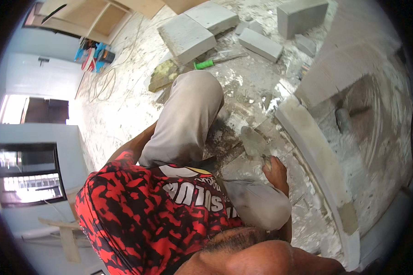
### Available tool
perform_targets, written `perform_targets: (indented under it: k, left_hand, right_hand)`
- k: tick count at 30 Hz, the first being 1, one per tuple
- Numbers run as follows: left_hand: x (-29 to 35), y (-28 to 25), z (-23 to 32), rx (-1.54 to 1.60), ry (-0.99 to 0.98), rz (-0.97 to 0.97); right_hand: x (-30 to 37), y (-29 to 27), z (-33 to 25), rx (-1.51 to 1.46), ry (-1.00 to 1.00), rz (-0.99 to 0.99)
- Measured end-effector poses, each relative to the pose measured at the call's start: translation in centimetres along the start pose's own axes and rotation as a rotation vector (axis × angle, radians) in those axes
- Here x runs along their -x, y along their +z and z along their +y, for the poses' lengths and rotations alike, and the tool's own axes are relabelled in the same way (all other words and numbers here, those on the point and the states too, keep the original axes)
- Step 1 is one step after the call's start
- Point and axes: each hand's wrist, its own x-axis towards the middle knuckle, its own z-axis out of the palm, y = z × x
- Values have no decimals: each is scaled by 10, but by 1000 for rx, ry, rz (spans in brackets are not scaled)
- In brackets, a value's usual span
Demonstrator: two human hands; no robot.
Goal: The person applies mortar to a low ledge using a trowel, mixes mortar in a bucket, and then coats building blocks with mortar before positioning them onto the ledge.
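Note:
My right hand (275, 171) is closed round the handle of a trowel, low over the floor beside my bent right knee. The trowel's blade (254, 141) is coated in grey mortar and points away from me, above dusty, mortar-smeared ground. Just right of it runs a low course of pale blocks (314, 146), which looks curved in this view, with a rough strip along its near side. My left forearm (132, 143) passes behind my raised left knee, which hides the left hand.
Several grey blocks (186, 37) lie ahead, with a green-handled tool (204, 64) and a yellowish chunk (163, 76) nearby. A cable (106, 78) trails from blue and red equipment (92, 57) at far left. Beyond the block course, a dark tool-like object (343, 120) lies on a smeared surface.

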Motion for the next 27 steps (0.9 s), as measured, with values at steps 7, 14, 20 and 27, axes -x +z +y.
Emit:
perform_targets:
  k: [7, 14, 20, 27]
  left_hand:
    - [-54, -61, -23, 94, 168, 751]
    - [-141, -159, -2, -371, 137, 510]
    - [-125, -227, -23, -200, 366, 363]
    - [-37, -345, -7, 24, 468, 311]
  right_hand:
    - [-69, -7, -12, 57, 32, -258]
    - [-60, -6, -35, 10, 211, -168]
    - [-81, 9, -55, 100, 288, -63]
    - [-120, -12, -155, 29, 788, -102]
